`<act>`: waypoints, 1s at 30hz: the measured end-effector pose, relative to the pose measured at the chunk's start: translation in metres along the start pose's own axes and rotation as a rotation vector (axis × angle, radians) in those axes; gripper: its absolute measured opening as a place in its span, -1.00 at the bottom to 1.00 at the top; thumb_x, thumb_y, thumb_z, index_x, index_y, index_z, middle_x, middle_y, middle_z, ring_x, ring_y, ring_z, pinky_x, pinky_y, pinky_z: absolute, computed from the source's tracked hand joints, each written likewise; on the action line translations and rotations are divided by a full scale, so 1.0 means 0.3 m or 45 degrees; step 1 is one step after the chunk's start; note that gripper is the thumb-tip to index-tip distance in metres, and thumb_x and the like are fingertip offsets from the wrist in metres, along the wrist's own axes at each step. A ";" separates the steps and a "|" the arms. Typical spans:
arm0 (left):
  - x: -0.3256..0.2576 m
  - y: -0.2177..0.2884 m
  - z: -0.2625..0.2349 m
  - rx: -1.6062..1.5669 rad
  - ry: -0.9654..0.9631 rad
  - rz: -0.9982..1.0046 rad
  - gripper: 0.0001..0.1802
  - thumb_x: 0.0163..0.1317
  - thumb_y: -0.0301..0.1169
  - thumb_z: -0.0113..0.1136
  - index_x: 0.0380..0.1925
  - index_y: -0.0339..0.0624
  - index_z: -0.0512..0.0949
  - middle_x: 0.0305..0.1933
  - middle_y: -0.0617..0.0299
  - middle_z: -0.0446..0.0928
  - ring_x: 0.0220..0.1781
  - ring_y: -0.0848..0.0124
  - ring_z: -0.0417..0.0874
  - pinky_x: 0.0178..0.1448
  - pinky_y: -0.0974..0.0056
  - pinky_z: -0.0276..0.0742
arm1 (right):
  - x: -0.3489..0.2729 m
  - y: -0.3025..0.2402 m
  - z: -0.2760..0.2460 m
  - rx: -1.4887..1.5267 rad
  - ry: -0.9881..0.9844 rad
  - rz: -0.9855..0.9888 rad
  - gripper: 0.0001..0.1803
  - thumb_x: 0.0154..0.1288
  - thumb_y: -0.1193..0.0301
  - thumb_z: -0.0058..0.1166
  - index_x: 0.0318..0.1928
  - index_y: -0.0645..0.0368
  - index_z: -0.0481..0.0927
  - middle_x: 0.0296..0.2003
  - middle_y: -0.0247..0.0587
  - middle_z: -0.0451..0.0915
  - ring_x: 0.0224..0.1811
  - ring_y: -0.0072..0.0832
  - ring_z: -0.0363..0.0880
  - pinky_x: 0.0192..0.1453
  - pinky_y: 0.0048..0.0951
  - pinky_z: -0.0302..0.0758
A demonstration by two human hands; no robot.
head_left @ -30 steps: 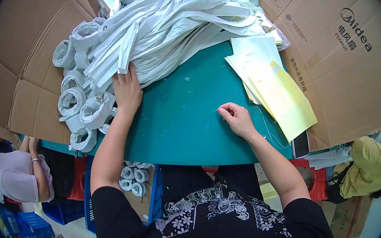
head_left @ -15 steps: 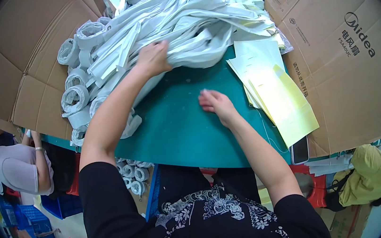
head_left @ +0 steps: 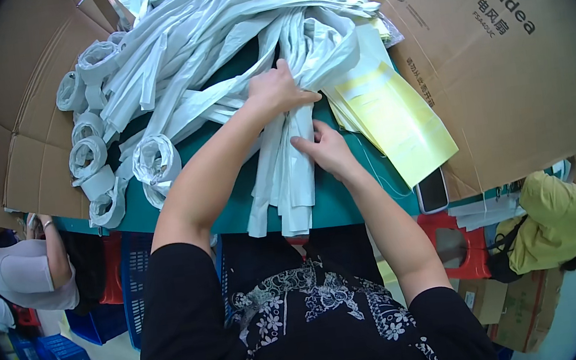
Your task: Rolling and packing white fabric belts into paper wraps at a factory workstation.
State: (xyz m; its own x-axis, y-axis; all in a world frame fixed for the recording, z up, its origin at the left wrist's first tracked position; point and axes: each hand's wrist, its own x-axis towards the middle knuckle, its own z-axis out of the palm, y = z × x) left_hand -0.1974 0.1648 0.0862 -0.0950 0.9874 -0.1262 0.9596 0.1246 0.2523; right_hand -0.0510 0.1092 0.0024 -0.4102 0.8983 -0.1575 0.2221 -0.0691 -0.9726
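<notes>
left hand (head_left: 278, 89): fingers closed on a bunch of long white fabric strips (head_left: 287, 173), gripping them near the middle of the green table (head_left: 355, 197)
right hand (head_left: 326, 148): fingers pressed flat on the same strips, just below the left hand; not clearly gripping
strips: lower ends hang over the table's near edge
pile (head_left: 212, 31): loose white strips across the far side
rolls (head_left: 87, 158): rolled strips along the left edge
yellow sheets (head_left: 392, 120): at the right edge

Yellow paper sheets (head_left: 396, 120) on green table (head_left: 368, 192); cardboard boxes (head_left: 503, 60); blue crates (head_left: 135, 285).
</notes>
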 end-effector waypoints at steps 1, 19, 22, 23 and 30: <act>-0.018 -0.009 0.015 -0.002 -0.003 0.010 -0.03 -0.26 0.23 0.26 -0.01 -0.37 0.32 -0.11 -0.12 0.52 -0.03 0.12 0.57 0.00 0.19 0.47 | -0.030 -0.040 -0.022 -0.438 0.017 -0.007 -0.36 0.00 0.18 0.22 0.00 0.37 0.40 -0.31 -0.10 0.60 -0.36 -0.40 0.59 -0.20 -0.40 0.50; -0.681 -0.011 0.232 -0.198 0.632 1.731 -0.73 -0.01 -0.44 0.12 -0.24 -0.13 0.59 -0.14 0.21 0.54 -0.07 0.28 0.58 0.02 0.22 0.53 | -0.302 0.018 -0.091 1.448 -0.397 0.328 -0.57 0.38 0.16 -0.15 0.09 0.20 0.35 -0.17 -0.17 0.53 -0.15 -0.39 0.53 0.01 -0.31 0.50; -0.715 0.003 0.248 -0.334 0.621 1.808 -0.76 0.03 -0.45 0.10 -0.25 -0.14 0.60 -0.14 0.20 0.55 -0.09 0.28 0.59 0.01 0.26 0.54 | -0.241 0.021 -0.092 1.537 -0.075 0.459 -0.61 0.39 0.21 -0.15 0.04 0.26 0.36 -0.21 -0.12 0.54 -0.15 -0.37 0.53 0.04 -0.28 0.48; -0.710 0.001 0.249 -0.380 0.563 1.782 -0.74 0.06 -0.45 0.08 -0.20 -0.11 0.58 -0.07 0.19 0.53 -0.02 0.29 0.56 0.07 0.20 0.50 | -0.230 0.035 -0.089 1.568 -0.102 0.412 -0.64 0.39 0.28 -0.15 0.03 0.31 0.36 -0.18 -0.08 0.53 -0.14 -0.35 0.53 0.07 -0.23 0.47; -0.741 -0.122 0.259 -0.706 0.955 1.194 -0.61 -0.28 -0.46 0.22 -0.30 0.00 0.55 -0.33 0.22 0.33 -0.33 0.26 0.42 -0.16 0.14 0.39 | -0.202 -0.029 -0.075 1.595 0.028 0.529 -0.63 0.42 0.33 -0.28 0.07 0.37 0.34 -0.10 0.00 0.50 -0.04 -0.24 0.50 0.13 -0.15 0.43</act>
State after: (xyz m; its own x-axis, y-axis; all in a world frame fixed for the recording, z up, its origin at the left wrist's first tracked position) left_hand -0.1907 -0.0669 0.0304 0.2467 0.5123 0.8226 0.5238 -0.7847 0.3316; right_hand -0.0081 0.0651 0.0243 -0.4934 0.7187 -0.4899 -0.6415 -0.6810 -0.3531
